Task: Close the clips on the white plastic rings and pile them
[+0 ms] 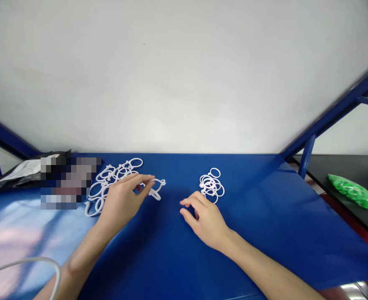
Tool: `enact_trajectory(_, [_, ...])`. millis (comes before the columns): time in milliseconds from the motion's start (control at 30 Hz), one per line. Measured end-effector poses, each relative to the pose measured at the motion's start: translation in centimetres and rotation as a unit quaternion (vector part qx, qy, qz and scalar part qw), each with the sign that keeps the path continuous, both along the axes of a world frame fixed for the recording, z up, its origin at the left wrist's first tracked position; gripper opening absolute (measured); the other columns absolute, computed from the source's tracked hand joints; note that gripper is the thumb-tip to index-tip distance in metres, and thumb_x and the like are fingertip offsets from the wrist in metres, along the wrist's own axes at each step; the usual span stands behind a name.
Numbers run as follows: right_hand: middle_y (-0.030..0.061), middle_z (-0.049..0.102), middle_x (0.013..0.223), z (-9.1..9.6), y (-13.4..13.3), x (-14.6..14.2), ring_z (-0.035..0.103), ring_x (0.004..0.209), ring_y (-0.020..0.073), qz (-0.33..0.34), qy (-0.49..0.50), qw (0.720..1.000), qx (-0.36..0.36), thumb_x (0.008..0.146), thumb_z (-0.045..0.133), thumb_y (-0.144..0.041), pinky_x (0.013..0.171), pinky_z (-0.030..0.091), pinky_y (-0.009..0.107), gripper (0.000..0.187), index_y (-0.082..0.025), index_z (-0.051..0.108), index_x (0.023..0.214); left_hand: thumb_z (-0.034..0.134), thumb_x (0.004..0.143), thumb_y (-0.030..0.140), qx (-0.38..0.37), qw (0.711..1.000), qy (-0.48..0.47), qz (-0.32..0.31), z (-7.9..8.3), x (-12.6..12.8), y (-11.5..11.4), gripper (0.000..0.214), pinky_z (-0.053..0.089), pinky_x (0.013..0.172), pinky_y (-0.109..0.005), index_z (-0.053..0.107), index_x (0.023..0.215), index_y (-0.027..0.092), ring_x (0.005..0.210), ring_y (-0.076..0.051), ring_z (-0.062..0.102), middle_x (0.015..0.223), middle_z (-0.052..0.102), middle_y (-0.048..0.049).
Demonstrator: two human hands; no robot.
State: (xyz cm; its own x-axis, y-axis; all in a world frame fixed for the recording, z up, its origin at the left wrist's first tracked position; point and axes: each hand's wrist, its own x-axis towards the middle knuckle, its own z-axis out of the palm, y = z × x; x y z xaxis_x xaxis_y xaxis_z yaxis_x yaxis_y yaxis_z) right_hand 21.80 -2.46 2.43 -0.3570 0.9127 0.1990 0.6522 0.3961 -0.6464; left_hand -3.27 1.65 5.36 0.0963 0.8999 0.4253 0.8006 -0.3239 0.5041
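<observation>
Two ring piles (pixel 212 184); left hand (pixel 123 201) touches one; bag (pixel 333 180) holds green pieces (pixel 356 194).

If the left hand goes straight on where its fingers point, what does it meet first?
Probably the lone white ring lying just beyond the left hand; whether they already touch is unclear.

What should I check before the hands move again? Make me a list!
1. Left hand reaches the single white ring: ok. Ring gripped by the fingers: cannot tell.
2. Right hand empty: ok.
3. Small ring stack lies just past the right hand, tidy: ok.
4. Big ring pile untangled: not ok, the rings overlap.
5. White cable away from both hands: ok.
</observation>
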Motion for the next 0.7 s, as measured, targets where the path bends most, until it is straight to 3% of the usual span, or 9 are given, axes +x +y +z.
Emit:
enact_trajectory(200, [0.0045,0.068,0.115,0.1,-0.2,-0.1,0.062,0.067,0.0125,0.008,0.018,0.999,-0.044,0.103,0.056,-0.035,0.070,0.052,0.032,0.022,-0.024,0.066,0.119,0.066,0.088,0.047,-0.131,0.985,-0.097,-0.064,-0.3,2.9,-1.3,0.025,0.049,0.062,-0.027,0.078,0.091,0.025,0.061,-0.016,0.061,0.071,0.074,0.0001])
enact_trajectory(400, [0.0010,0.071,0.097,-0.1,0.4,-0.3,0.064,0.070,0.0132,-0.029,0.097,0.991,-0.083,0.100,0.059,-0.032,0.070,0.050,0.029,0.014,-0.025,0.069,0.105,0.061,0.093,0.049,-0.306,0.906,-0.230,-0.180,-1.0,4.1,-2.2,0.030,0.052,0.063,-0.026,0.071,0.099,0.021,0.067,-0.015,0.063,0.076,0.071,-0.0011])
enact_trajectory(600, [-0.0035,0.067,0.073,0.4,0.9,-0.3,0.061,0.056,0.0119,-0.068,0.174,0.969,-0.164,0.098,0.059,-0.031,0.059,0.047,0.026,0.017,-0.022,0.069,0.108,0.058,0.096,0.046,-0.366,0.853,-0.281,-0.244,-1.0,4.4,-2.2,0.027,0.052,0.070,-0.029,0.065,0.092,0.020,0.069,-0.015,0.062,0.075,0.065,0.0006])
enact_trajectory(700, [-0.0055,0.062,0.062,0.4,0.9,-0.3,0.061,0.054,0.0120,-0.064,0.187,0.966,-0.167,0.098,0.059,-0.032,0.057,0.045,0.025,0.015,-0.022,0.070,0.100,0.055,0.097,0.045,-0.356,0.858,-0.268,-0.257,-1.1,4.3,-2.2,0.027,0.053,0.072,-0.030,0.064,0.097,0.020,0.073,-0.016,0.063,0.081,0.066,-0.0014])
